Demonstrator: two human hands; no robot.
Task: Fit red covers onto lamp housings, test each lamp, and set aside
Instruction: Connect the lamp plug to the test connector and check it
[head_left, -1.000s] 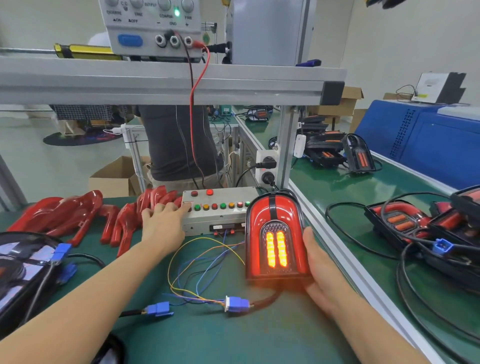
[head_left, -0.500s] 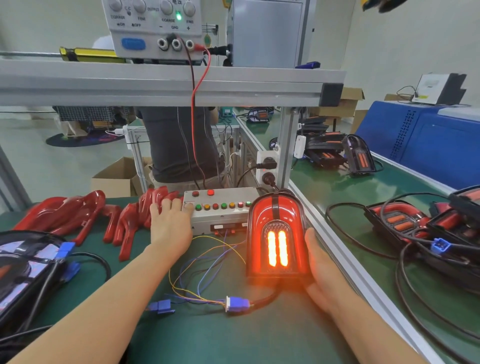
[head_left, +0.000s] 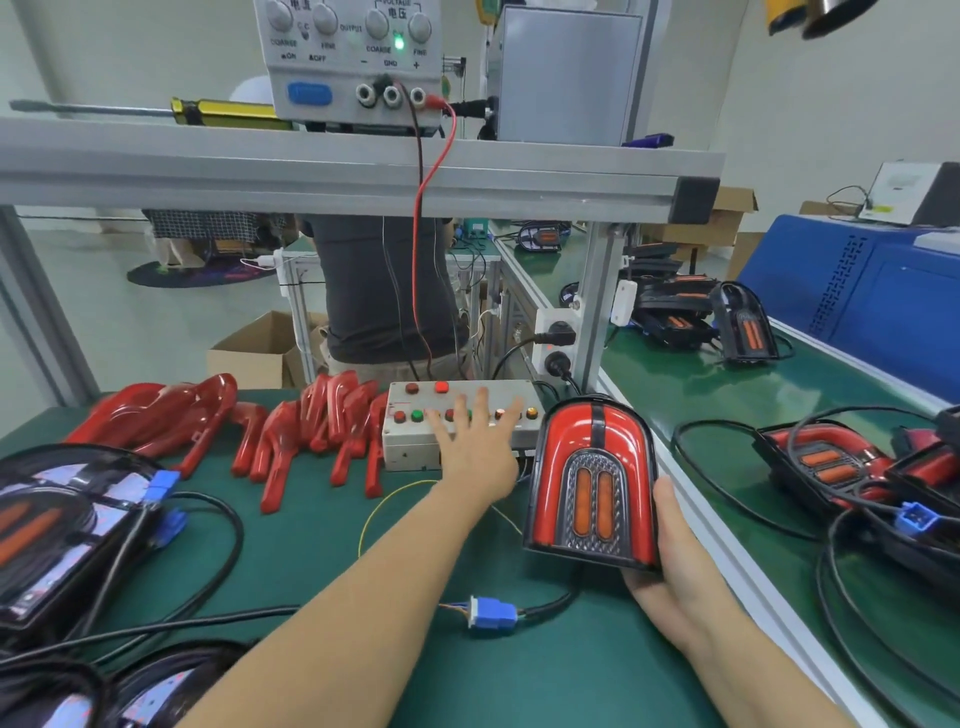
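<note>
The lamp (head_left: 592, 480) has gone dark; the left hand (head_left: 475, 447), grip released, has slid along the test box (head_left: 410, 447) buttons. The right hand (head_left: 675, 566) still grasps the lamp—next function check.

Two bare forearms, left hand (head_left: 475, 449), right hand (head_left: 675, 566), no sleeves.

Left hand (head_left: 475, 447) hides some buttons — power supply (head_left: 358, 57) top cropped

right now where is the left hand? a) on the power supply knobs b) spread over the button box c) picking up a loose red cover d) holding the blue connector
b: the left hand lies with straight, spread fingers over the coloured buttons of the button box, while the right hand props up the lamp.
</note>
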